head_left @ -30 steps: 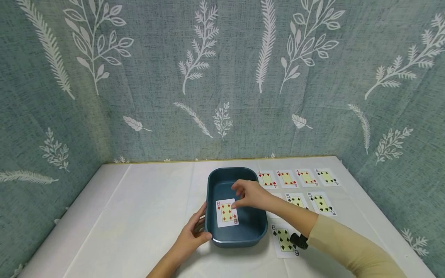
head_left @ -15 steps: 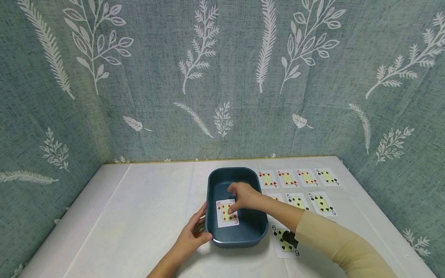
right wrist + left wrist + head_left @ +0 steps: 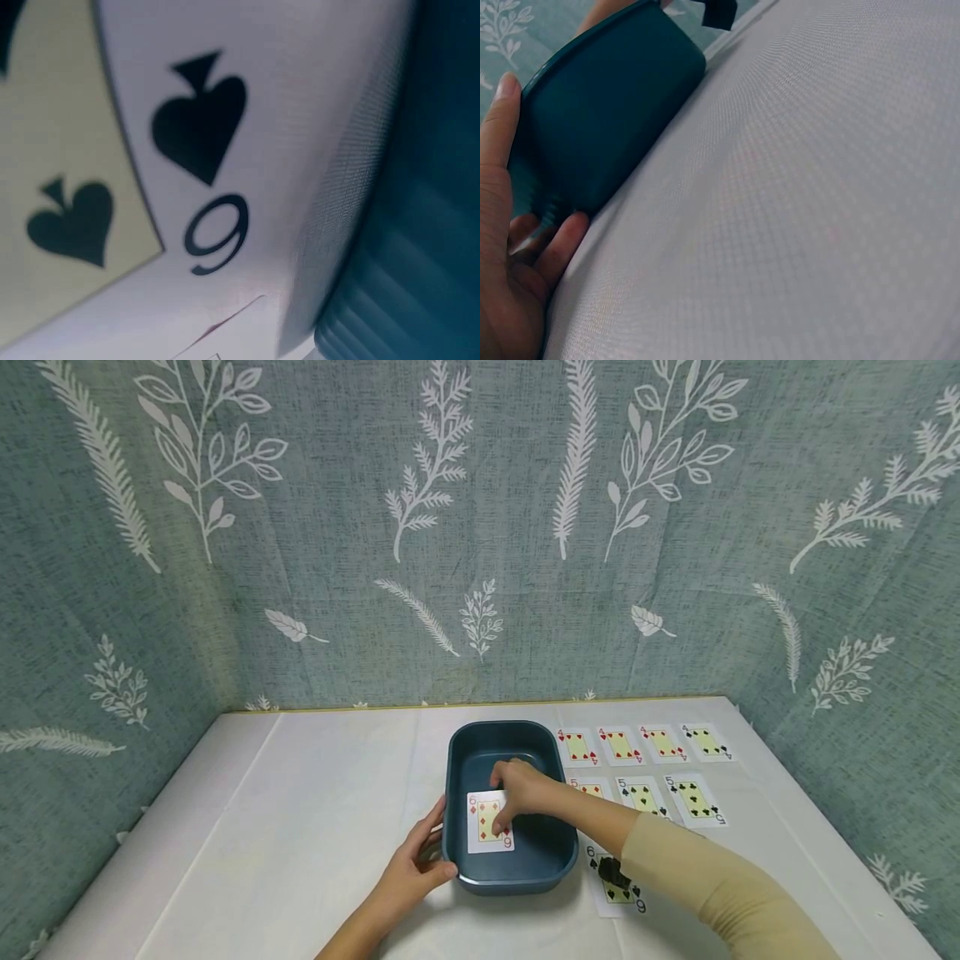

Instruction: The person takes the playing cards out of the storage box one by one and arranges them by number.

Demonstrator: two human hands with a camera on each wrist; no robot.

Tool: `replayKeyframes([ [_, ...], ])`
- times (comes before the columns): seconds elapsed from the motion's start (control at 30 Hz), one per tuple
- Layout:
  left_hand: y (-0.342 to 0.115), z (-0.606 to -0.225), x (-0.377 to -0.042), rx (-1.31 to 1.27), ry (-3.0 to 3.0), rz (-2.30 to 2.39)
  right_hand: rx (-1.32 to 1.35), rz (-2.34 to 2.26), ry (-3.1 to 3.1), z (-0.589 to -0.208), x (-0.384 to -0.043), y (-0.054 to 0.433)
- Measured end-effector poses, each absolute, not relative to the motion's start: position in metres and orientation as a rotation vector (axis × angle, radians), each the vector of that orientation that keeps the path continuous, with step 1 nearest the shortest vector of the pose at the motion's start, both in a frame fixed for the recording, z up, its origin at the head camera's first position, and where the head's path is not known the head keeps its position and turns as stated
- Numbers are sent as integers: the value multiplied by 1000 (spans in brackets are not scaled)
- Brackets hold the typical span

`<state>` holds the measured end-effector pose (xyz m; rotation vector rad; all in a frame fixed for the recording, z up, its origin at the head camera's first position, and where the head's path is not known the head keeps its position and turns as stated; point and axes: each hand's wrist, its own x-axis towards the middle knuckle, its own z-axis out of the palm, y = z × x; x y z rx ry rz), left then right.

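Note:
A dark blue rectangular bin (image 3: pixel 465 752) stands on the white table, with a six of diamonds playing card (image 3: pixel 483 839) inside it. My left hand (image 3: pixel 414 860) holds the bin's near left corner; in the left wrist view its thumb (image 3: pixel 502 120) lies up along the wall and fingertips (image 3: pixel 568 232) touch low down. My right hand (image 3: pixel 521 791) reaches over the right rim and pinches the card, thumb on its right side and fingers at its top right corner. The right wrist view shows a six of spades (image 3: pixel 199 124) and the bin's outer wall (image 3: pixel 420 247), no hand.
Right of the bin, a row of fours (image 3: pixel 663 745) lies at the back, with fives (image 3: pixel 696 800) in front of it. A six of spades (image 3: pixel 615 897) lies nearest, partly under the right forearm. Patterned green cloth walls (image 3: pixel 480 527) enclose the table (image 3: pixel 285 827).
My right hand has moved a little left and down, its thumb sliding onto the six of diamonds and its fingers closing at the card's edge. The left hand and bin stay put.

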<state>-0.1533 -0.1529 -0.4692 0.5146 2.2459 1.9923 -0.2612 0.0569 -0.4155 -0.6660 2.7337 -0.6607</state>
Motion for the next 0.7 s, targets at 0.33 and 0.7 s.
replayKeyframes([
  [0.33, -153, -469, -154, 495, 2262, 1979, -620, -669, 2733, -414, -259, 55],
  [0.7, -152, -467, -153, 454, 2264, 1976, -704, -884, 2706, -410, -253, 56],
])
